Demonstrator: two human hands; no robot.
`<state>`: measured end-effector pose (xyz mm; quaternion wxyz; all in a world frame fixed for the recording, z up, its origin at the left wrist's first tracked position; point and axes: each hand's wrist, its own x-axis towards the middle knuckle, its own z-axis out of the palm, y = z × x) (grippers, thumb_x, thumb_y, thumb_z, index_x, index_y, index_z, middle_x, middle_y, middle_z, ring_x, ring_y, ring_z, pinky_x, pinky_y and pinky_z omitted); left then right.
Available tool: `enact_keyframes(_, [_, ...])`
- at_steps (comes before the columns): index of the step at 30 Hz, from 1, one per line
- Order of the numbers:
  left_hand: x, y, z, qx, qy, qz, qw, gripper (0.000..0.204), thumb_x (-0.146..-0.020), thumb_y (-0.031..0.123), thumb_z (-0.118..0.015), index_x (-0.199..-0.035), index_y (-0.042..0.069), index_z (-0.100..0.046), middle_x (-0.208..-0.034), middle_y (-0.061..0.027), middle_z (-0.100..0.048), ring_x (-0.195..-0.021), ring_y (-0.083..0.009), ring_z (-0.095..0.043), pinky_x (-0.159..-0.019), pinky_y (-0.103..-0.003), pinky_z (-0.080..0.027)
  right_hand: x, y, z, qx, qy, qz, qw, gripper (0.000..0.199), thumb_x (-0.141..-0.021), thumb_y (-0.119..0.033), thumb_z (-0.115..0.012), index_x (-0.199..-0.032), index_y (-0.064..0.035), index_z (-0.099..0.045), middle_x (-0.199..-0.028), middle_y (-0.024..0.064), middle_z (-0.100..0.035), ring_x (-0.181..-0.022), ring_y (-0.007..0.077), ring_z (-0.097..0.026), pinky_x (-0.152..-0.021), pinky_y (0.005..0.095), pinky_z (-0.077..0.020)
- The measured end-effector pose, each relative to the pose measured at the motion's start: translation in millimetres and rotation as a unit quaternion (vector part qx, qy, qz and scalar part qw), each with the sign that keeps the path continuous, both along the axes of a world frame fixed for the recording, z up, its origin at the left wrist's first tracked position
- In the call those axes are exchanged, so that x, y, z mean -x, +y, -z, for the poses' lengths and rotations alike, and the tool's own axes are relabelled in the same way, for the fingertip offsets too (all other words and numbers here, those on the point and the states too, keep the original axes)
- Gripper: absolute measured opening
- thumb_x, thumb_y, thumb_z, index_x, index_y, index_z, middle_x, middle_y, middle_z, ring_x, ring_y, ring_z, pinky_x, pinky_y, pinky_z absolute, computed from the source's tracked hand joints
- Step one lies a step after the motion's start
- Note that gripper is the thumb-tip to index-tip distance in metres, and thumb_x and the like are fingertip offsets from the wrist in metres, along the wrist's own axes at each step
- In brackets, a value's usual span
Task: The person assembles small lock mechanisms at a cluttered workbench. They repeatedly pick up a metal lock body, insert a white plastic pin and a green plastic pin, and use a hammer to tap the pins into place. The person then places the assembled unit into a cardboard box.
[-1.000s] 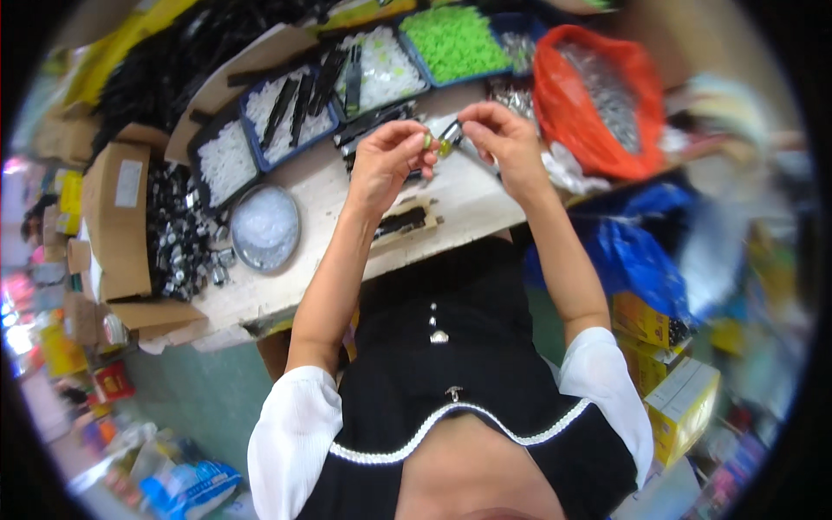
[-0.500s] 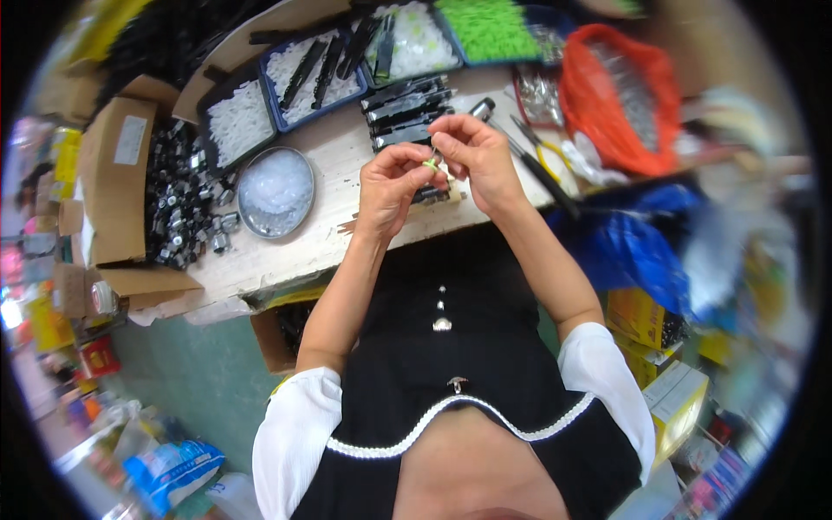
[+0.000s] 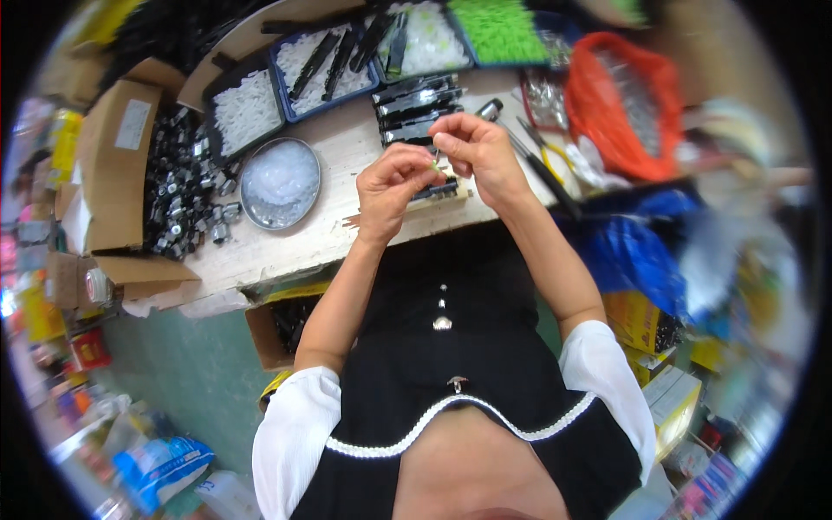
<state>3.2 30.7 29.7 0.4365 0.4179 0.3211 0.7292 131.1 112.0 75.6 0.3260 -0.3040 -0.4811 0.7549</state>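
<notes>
My left hand (image 3: 388,191) is closed in a pinch on a small light-green plastic part (image 3: 435,165), held over the near edge of the table. Just to its right my right hand (image 3: 487,163) pinches a tiny, thin, dark piece close to the green part. That piece is too small to name, and fingers partly cover both parts. Beneath the hands, a black part (image 3: 447,186) rests by a wooden block (image 3: 440,206), mostly hidden. A row of long black plastic parts (image 3: 414,107) lies right behind my fingers.
A round metal dish (image 3: 277,228) of clear pieces stands left, beside a cardboard box (image 3: 113,173) and a heap of metal-and-black parts (image 3: 186,186). Trays of white and green pieces (image 3: 498,33) line the back. Right are pliers (image 3: 555,156) and a red bag (image 3: 598,143).
The view has shifted slightly, so the table things sit a little further right. Both hands stay close together, with the green part now more covered by the fingers.
</notes>
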Motion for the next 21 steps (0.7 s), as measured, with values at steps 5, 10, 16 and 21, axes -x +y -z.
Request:
enact_keyframes(5, [-2, -6, 0, -0.012, 0.117, -0.079, 0.99, 0.019, -0.073, -0.011, -0.065, -0.09, -0.001, -0.062, -0.09, -0.0101, -0.06, -0.078, -0.0175, -0.062, -0.069, -0.027, -0.055, 2, -1, 1, 0.043, -0.002, -0.014, 0.999, 0.011, -0.082, -0.01, -0.065, -0.091, -0.004, -0.062, -0.068, -0.0045, -0.052, -0.05, 0.003, -0.039, -0.044, 0.0169, -0.0274])
enact_keyframes(10, [0, -9, 2, -0.027, 0.208, -0.143, 0.967, 0.023, -0.07, -0.01, -0.068, -0.089, 0.0, -0.062, -0.083, -0.0085, -0.063, -0.075, -0.0177, -0.062, -0.065, -0.026, -0.051, 6, -8, 1, 0.002, -0.012, 0.002, 1.0, 0.012, -0.082, -0.011, -0.065, -0.091, -0.0038, -0.062, -0.069, -0.0045, -0.052, -0.05, 0.0029, -0.038, -0.044, 0.0171, -0.0266])
enact_keyframes(16, [5, -9, 3, -0.057, 0.26, -0.173, 0.948, 0.023, -0.069, -0.009, -0.07, -0.087, 0.001, -0.061, -0.082, -0.0083, -0.064, -0.075, -0.0191, -0.062, -0.065, -0.027, -0.05, 5, -3, 5, 0.072, -0.003, -0.038, 0.997, 0.011, -0.082, -0.01, -0.065, -0.09, -0.004, -0.062, -0.069, -0.0047, -0.052, -0.05, 0.0027, -0.038, -0.044, 0.0172, -0.0266])
enact_keyframes(21, [11, -13, 7, -0.057, 0.274, -0.145, 0.949, 0.023, -0.071, -0.014, -0.065, -0.09, -0.001, -0.06, -0.088, -0.0105, -0.062, -0.082, -0.0187, -0.06, -0.069, -0.028, -0.054, 6, -3, 1, -0.006, -0.049, -0.058, 0.997, 0.01, -0.081, -0.01, -0.065, -0.09, -0.0045, -0.063, -0.07, -0.0046, -0.054, -0.05, 0.0022, -0.038, -0.045, 0.017, -0.0269])
